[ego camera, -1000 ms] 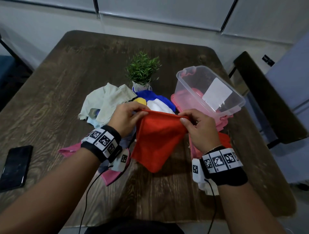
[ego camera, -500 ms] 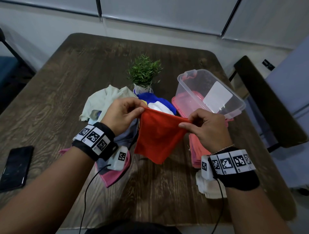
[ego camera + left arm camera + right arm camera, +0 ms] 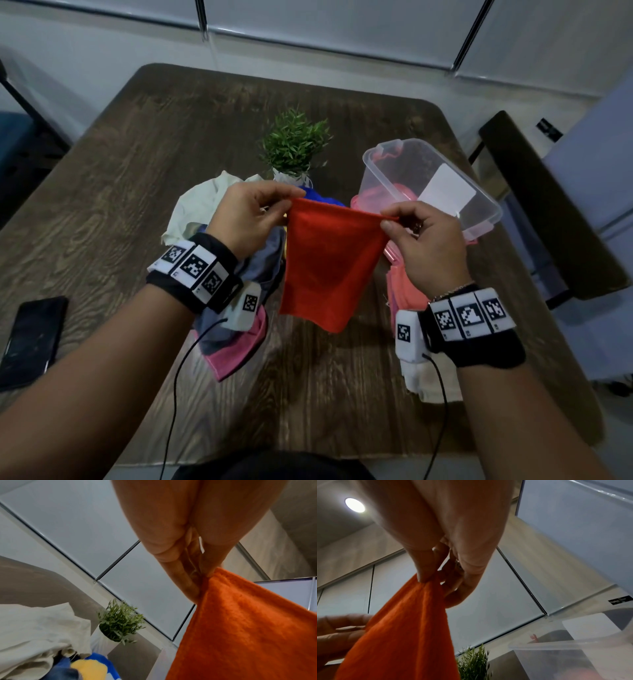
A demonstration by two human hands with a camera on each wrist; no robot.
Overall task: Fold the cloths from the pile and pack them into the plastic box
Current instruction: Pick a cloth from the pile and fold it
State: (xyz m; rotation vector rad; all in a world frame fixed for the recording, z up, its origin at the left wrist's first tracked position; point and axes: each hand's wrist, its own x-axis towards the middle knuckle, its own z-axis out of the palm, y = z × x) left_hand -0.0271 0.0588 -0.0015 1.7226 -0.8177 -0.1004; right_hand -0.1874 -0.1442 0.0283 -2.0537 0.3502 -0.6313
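Observation:
An orange-red cloth (image 3: 329, 260) hangs in the air above the table, stretched between both hands. My left hand (image 3: 250, 216) pinches its top left corner, and the left wrist view shows thumb and fingers closed on the orange-red cloth (image 3: 248, 628). My right hand (image 3: 421, 240) pinches the top right corner; its wrist view shows the orange-red cloth (image 3: 406, 635) bunched under the thumb. The pile of cloths (image 3: 202, 209), cream, blue, yellow, grey and pink, lies behind and below my left hand. The clear plastic box (image 3: 479, 212) stands at the right, tilted on its pink lid.
A small potted plant (image 3: 294, 147) stands behind the pile. A black phone (image 3: 32, 339) lies near the table's left edge. Salmon folded cloths (image 3: 404, 294) and a white one (image 3: 435, 380) lie under my right wrist. A dark chair (image 3: 548, 212) stands right of the wooden table (image 3: 137, 154).
Both hands have lifted the orange-red cloth a little higher and pulled its top edge tauter, so it hangs flatter. Nothing else has moved.

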